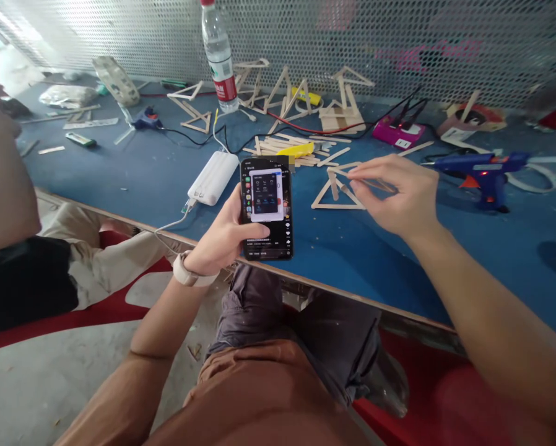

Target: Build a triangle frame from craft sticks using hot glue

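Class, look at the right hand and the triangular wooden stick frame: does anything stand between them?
Nothing visible does. The right hand is at the right side of the triangular stick frame; whether it pinches a stick is unclear. The smartphone, in the left hand, is off to the frame's left.

Light is flooding in from upper left, washing that corner white. Shadow is darkening the blue tabletop (334, 251) beside the right forearm (486, 310). Frame edges are stretching; co-worker's arm (6, 179) is looking soft.
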### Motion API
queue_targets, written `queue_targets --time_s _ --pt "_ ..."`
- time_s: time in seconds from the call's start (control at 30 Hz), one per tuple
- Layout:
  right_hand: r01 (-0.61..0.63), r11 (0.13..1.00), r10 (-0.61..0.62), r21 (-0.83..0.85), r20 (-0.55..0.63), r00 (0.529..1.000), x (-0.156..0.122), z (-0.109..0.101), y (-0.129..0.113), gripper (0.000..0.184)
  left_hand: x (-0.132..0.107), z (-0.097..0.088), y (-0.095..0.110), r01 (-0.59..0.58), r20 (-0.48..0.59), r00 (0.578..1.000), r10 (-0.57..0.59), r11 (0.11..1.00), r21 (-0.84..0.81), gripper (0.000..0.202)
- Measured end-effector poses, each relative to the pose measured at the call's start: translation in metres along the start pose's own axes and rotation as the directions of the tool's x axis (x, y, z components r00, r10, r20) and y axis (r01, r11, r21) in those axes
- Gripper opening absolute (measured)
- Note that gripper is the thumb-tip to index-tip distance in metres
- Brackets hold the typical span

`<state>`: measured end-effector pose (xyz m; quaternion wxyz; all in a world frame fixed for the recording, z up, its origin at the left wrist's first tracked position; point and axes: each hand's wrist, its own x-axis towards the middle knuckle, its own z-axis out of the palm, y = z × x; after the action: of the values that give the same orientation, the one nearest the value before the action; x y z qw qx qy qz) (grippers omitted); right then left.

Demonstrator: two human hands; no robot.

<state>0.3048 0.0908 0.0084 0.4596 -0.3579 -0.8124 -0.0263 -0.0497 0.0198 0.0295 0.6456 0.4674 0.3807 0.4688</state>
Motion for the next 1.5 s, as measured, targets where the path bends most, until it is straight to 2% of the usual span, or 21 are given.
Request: queue_targets --time_s 0.1,0.23,0.43,0.53,0.63,0.73,0.9,1.07,1.17,1.33,1.5 --pt "0.011 1.000 -0.011 -0.004 -0.015 1.000 0.000 0.001 0.000 0.021 0.008 -0.009 0.017 -0.026 -0.030 0.999 0.027 0.999 0.019 0.074" --pt "0.059 0.998 -0.059 -0.012 -0.051 0.997 0.001 0.004 0.001 0.012 0.026 -0.031 0.038 -0.028 -0.156 0.987 0.047 0.992 0.119 0.056" --pt "0.092 0.996 -0.093 -0.022 -0.057 0.994 0.000 0.006 -0.005 0.017 0.061 -0.092 0.065 -0.002 -0.340 0.936 0.085 0.972 0.236 0.029" --pt "0.100 0.995 -0.101 -0.022 -0.053 0.994 -0.002 0.007 -0.006 0.024 0.075 -0.119 0.071 0.061 -0.418 0.906 0.073 0.952 0.299 0.013" --pt "0.109 0.994 -0.109 -0.020 -0.047 0.993 -0.004 0.005 -0.005 0.027 0.085 -0.136 0.071 0.159 -0.456 0.890 0.022 0.921 0.356 0.041" --pt "0.122 0.992 -0.123 -0.025 -0.047 0.991 -0.004 0.003 -0.003 0.028 0.092 -0.141 0.069 0.227 -0.455 0.890 -0.014 0.880 0.418 0.054" --pt "0.103 0.993 -0.106 -0.054 -0.052 0.993 -0.006 0.001 -0.003 0.029 0.094 -0.136 0.069 0.190 -0.397 0.915 0.075 0.787 0.587 0.027" --pt "0.107 0.993 -0.109 -0.043 -0.053 0.993 -0.005 -0.001 -0.005 0.031 0.087 -0.132 0.071 0.146 -0.311 0.938 0.154 0.639 0.755 0.044" --pt "0.096 0.995 -0.098 -0.039 -0.043 0.994 -0.005 -0.002 -0.006 0.036 0.082 -0.132 0.071 0.129 -0.285 0.941 0.180 0.589 0.798 0.046" --pt "0.112 0.993 -0.114 -0.042 -0.037 0.993 -0.004 -0.002 -0.007 0.035 0.067 -0.135 0.063 0.123 -0.297 0.933 0.202 0.597 0.793 0.042" --pt "0.122 0.990 -0.125 -0.066 -0.040 0.991 -0.003 -0.001 -0.007 0.033 0.049 -0.137 0.050 0.166 -0.328 0.936 0.128 0.660 0.733 0.081"
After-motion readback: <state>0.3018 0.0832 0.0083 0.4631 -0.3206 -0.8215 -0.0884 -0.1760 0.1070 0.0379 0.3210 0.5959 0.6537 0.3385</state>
